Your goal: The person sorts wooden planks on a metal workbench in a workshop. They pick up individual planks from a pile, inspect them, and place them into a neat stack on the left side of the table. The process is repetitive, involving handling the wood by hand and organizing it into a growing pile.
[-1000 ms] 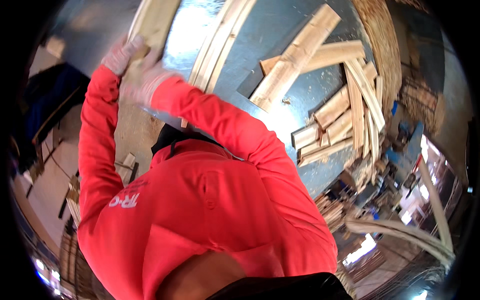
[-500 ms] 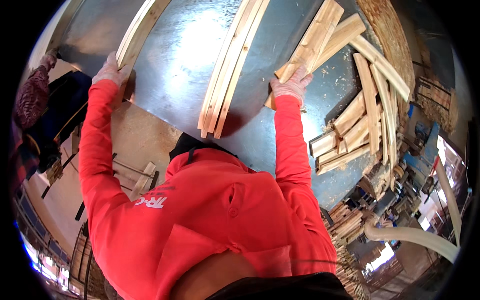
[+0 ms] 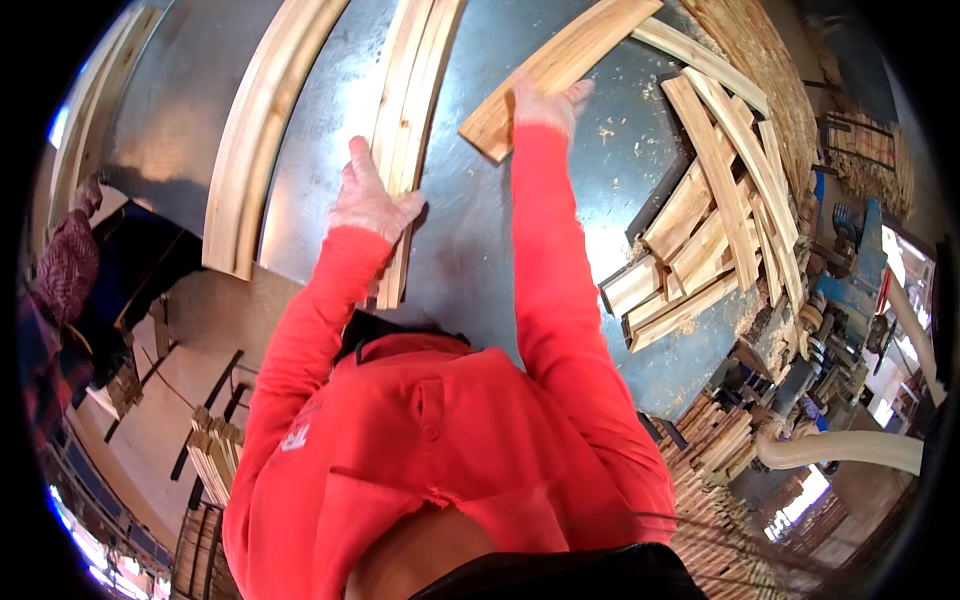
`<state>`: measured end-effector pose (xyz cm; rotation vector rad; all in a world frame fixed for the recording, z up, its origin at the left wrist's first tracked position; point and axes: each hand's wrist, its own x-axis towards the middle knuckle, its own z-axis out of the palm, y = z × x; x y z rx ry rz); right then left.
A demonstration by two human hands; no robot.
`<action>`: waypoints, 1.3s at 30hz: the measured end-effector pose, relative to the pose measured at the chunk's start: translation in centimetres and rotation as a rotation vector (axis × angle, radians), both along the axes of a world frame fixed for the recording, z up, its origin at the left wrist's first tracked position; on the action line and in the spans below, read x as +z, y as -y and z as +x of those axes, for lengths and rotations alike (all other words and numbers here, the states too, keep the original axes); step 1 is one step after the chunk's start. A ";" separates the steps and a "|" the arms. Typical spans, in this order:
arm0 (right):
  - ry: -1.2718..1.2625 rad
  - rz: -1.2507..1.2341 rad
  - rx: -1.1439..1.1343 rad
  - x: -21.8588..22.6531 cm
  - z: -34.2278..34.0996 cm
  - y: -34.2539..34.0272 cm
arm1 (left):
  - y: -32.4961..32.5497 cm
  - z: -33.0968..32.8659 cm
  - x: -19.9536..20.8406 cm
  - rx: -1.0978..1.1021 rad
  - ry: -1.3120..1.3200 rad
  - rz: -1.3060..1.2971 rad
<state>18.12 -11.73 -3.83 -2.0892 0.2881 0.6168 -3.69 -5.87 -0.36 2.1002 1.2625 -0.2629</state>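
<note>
My left hand [image 3: 372, 200], in a thin pale glove, lies over a bundle of long narrow wooden strips [image 3: 410, 110] in the middle of the metal table [image 3: 480, 235]. Its fingers and thumb are spread to either side of the strips. Further right, my gloved right hand [image 3: 548, 108] grips the near edge of a wooden board [image 3: 565, 65], which slants across the table from lower left to upper right. Part of the fingers is hidden by the board and blurred.
Several boards lie in a loose pile [image 3: 715, 215] at the right, with sawdust around them. Other wooden strips [image 3: 265, 140] lie at the left. A person's patterned sleeve [image 3: 70, 262] shows at the far left. A pale hose [image 3: 850, 452] and stacked wood [image 3: 705, 440] stand lower right.
My left hand has left the left-hand strips and come right onto the middle bundle. My right hand has moved up and left with a board, away from the pile.
</note>
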 end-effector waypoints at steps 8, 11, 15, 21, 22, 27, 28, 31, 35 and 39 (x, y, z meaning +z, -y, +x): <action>-0.145 -0.247 0.744 -0.3 -5.9 5.2 | -2.9 -3.7 -1.7 -0.020 0.149 0.096; 0.036 0.168 1.624 2.8 -8.6 6.5 | -1.7 -3.6 -1.6 -0.154 0.107 0.300; 0.814 -0.301 1.120 -0.8 9.3 4.7 | -0.8 -1.7 -0.4 -0.143 -0.058 0.305; 0.488 -1.151 0.631 3.2 33.0 8.3 | -3.7 -6.8 -0.9 -0.308 0.084 0.459; 0.481 -1.207 0.667 1.4 33.5 9.2 | -4.4 -6.9 -1.1 -0.316 -0.008 0.506; 0.278 -0.451 0.708 0.3 34.6 14.0 | -0.4 2.5 3.8 -0.318 0.350 0.483; 0.040 -0.139 0.546 -1.0 33.7 15.3 | 1.0 6.1 4.4 -0.282 0.435 0.096; 1.104 -0.586 1.288 -1.1 23.8 13.5 | 5.5 14.0 3.0 0.009 0.650 -1.061; 0.890 -0.109 0.847 0.1 24.8 12.2 | 7.1 18.0 0.6 -0.090 0.286 -1.090; 0.598 -0.421 0.792 6.1 36.1 8.3 | 5.9 13.2 -4.4 0.170 0.457 -0.977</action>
